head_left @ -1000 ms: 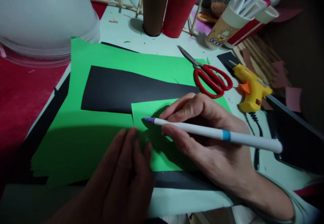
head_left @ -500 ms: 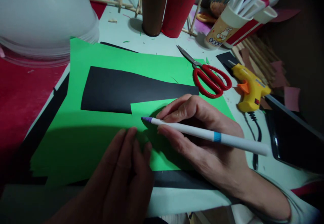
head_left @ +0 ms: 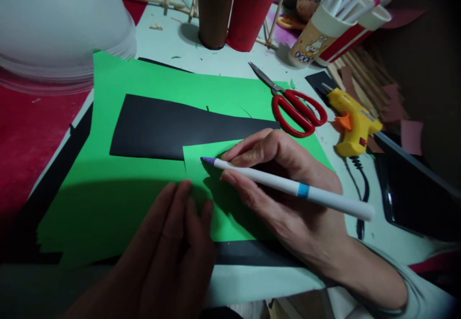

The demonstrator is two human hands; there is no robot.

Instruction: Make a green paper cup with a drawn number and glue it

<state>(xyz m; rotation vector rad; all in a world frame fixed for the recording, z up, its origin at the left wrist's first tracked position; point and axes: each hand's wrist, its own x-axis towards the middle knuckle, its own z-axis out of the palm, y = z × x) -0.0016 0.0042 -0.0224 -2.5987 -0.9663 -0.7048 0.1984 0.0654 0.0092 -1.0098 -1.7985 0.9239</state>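
So the right hand (head_left: 302, 235) has a slim white plastic marker with a purple tip and a blue band (head_left: 273, 181), thumb and fingers pinching it close to the tip end, long back end sticking out over the hand. That grip looks right to me: the marker is probably light and rigid, maybe a bit slick on the barrel, so holding low should give the best control. The tip is just over the smaller bright green paper piece (head_left: 194, 153); can't swear it's touching.

That paper overlaps a matte black paper piece with a curved edge (head_left: 162, 124), and a bigger bright green paper sheet (head_left: 115, 76) lies under the black one on the pale table (head_left: 153, 42). All of it looks like thin, light craft paper: flat enough, but I'd expect it to skate around or crease if you push hard. Best to hold it down flat near an edge, not pinch the middle.

The left hand (head_left: 173, 247) is in shadow, fingers bunched side by side by the small piece's left edge. Can't tell if that grip is pinching anything underneath. Red-handled metal scissors (head_left: 276, 88) lie just beyond the right hand.
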